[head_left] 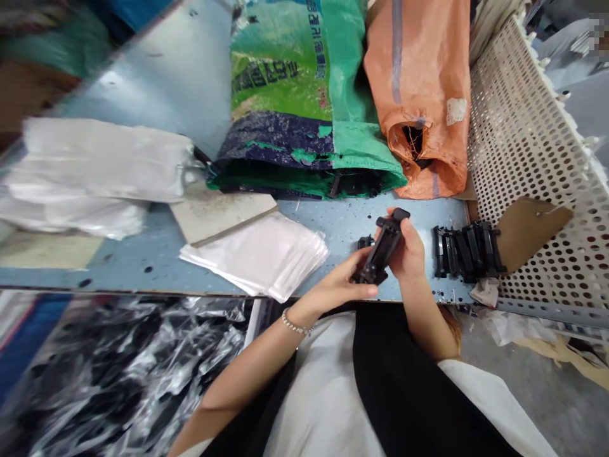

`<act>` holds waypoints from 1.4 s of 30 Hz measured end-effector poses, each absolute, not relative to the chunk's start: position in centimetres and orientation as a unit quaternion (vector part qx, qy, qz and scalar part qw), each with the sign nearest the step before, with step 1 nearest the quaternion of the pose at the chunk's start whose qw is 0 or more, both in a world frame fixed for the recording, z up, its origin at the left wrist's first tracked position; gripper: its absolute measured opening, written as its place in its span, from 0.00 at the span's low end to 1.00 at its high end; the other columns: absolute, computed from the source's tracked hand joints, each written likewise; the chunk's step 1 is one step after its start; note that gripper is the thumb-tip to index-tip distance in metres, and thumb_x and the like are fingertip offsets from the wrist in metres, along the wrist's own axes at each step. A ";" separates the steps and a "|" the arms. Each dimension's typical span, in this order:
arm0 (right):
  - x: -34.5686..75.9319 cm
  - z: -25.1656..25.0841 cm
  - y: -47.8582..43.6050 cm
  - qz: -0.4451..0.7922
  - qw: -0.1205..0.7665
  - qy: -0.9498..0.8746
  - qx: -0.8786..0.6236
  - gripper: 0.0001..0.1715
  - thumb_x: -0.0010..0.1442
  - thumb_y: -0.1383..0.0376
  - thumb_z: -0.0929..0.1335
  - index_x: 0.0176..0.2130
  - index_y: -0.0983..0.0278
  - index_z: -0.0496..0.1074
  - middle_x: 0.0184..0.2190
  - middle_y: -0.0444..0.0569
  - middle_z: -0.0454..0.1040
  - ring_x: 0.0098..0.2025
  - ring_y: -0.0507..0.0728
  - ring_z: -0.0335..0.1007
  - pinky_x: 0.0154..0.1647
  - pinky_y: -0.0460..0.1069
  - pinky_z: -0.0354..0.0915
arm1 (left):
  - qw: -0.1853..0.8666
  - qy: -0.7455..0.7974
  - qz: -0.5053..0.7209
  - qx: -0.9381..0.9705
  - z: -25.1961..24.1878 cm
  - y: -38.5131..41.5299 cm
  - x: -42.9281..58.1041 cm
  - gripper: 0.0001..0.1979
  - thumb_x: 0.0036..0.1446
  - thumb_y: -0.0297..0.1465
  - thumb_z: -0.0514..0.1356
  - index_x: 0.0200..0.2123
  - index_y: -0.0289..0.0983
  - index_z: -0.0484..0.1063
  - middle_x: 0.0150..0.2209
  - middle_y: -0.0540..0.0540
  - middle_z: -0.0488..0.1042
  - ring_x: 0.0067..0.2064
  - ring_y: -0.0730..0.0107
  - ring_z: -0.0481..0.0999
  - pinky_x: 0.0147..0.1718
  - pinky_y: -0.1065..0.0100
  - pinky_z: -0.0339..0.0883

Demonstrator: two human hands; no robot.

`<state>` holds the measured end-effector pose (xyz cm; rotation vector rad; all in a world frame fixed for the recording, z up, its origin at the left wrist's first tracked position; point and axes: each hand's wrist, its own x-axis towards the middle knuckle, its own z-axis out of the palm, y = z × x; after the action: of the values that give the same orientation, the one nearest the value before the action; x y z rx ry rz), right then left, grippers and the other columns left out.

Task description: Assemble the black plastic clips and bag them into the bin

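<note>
Both of my hands hold one elongated black plastic part above the blue worktable. My left hand grips its lower end, and a beaded bracelet circles that wrist. My right hand wraps its upper end. Just behind the held part, a small black piece is partly hidden by my hands. To the right of my right hand lies a row of similar black plastic parts, not touching it.
A stack of clear flat bags and a pale board lie left of my hands. White sheets, a green woven sack and an orange one sit behind. A perforated metal panel stands right; a plastic bag of black items lies below left.
</note>
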<state>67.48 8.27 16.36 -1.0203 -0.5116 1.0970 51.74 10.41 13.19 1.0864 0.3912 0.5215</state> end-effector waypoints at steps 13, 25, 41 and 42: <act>67.3 15.8 9.6 0.532 0.579 -0.312 -0.533 0.30 0.54 0.40 0.75 0.46 0.56 0.73 0.34 0.41 0.73 0.34 0.53 0.69 0.35 0.49 0.68 | 0.883 0.266 0.226 0.314 12.8 10.2 52.2 0.26 0.49 0.48 0.73 0.38 0.32 0.75 0.33 0.40 0.81 0.28 0.64 0.80 0.26 0.68 0.72; 68.0 15.3 4.1 0.332 0.504 -0.548 -0.579 0.18 0.60 0.57 0.74 0.50 0.55 0.75 0.44 0.47 0.74 0.45 0.58 0.69 0.50 0.54 0.66 | 0.872 0.285 0.380 0.121 14.0 13.5 51.9 0.16 0.63 0.41 0.64 0.43 0.33 0.78 0.37 0.42 0.83 0.36 0.61 0.83 0.37 0.63 0.78; 67.3 14.9 4.5 0.400 0.697 -0.319 -0.502 0.12 0.60 0.53 0.74 0.33 0.58 0.76 0.37 0.47 0.76 0.35 0.54 0.68 0.36 0.51 0.63 | 0.881 0.266 0.389 0.048 12.9 13.9 52.4 0.21 0.72 0.40 0.53 0.48 0.29 0.76 0.37 0.41 0.81 0.34 0.68 0.81 0.35 0.68 0.78; 67.5 14.7 4.5 0.416 0.692 -0.293 -0.512 0.13 0.59 0.52 0.74 0.34 0.58 0.76 0.36 0.47 0.77 0.33 0.54 0.67 0.34 0.50 0.63 | 0.886 0.262 0.380 0.047 12.9 13.9 52.3 0.21 0.72 0.40 0.52 0.48 0.29 0.76 0.36 0.40 0.81 0.34 0.67 0.81 0.36 0.68 0.78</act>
<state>67.49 4.50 14.66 -1.1436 -0.6536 0.9299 52.30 13.92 12.91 0.0973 0.5446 0.7905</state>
